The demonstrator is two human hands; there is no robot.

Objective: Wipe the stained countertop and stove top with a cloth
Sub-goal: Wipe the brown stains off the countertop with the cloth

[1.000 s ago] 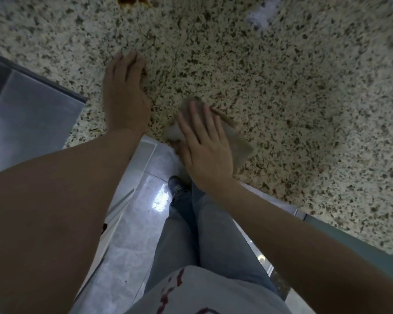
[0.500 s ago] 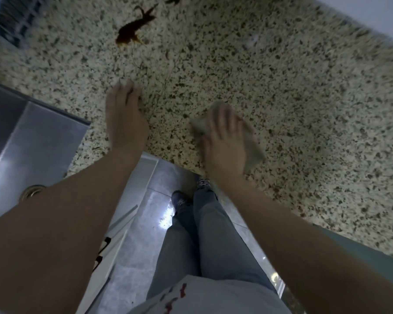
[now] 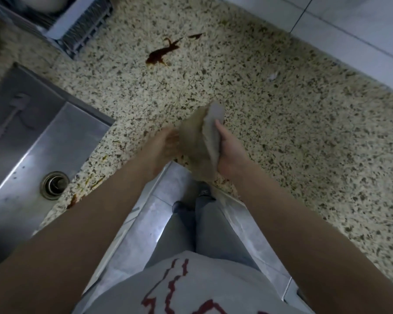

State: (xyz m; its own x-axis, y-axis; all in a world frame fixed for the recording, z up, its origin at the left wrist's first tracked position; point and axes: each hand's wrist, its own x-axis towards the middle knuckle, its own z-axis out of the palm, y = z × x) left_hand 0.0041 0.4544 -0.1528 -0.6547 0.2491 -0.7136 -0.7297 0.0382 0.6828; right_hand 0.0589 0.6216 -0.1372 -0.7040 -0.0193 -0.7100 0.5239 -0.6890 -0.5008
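1. Nearest: grey shirt with red markings (image 3: pixel 191 288) and grey trousers (image 3: pixel 204 225); the person stands against the front edge of the speckled cream-and-black stone countertop (image 3: pixel 293 137), glossy floor tile (image 3: pixel 145 223) below.
2. Right hand (image 3: pixel 230 148), at the counter's front edge: fingers curled round a crumpled beige-grey cloth (image 3: pixel 202 141), thumb laid along its upper fold. The cloth is lifted off the stone, bunched, its lower end hanging over the edge.
3. Left hand (image 3: pixel 166 141) meets the cloth's left side; blurred, so I cannot tell whether it grips the fabric or only touches it.
4. Open counter runs wide to the right of the hands and back to the white tiled wall (image 3: pixel 349 26).
5. Left: stainless steel sink basin (image 3: pixel 32 141), set into the counter, its corner near the left hand. Inside it, a round metal drain (image 3: pixel 54 185) and an indistinct pale item (image 3: pixel 11 114) near the far wall.
6. Small brownish smears (image 3: pixel 93 181) on the strip between sink and front edge.
7. Farther back, well apart from the hands: dark brown splattered stain (image 3: pixel 161 53).
8. Far left corner: grey ribbed rack (image 3: pixel 86 23) on the counter; contents not discernible.
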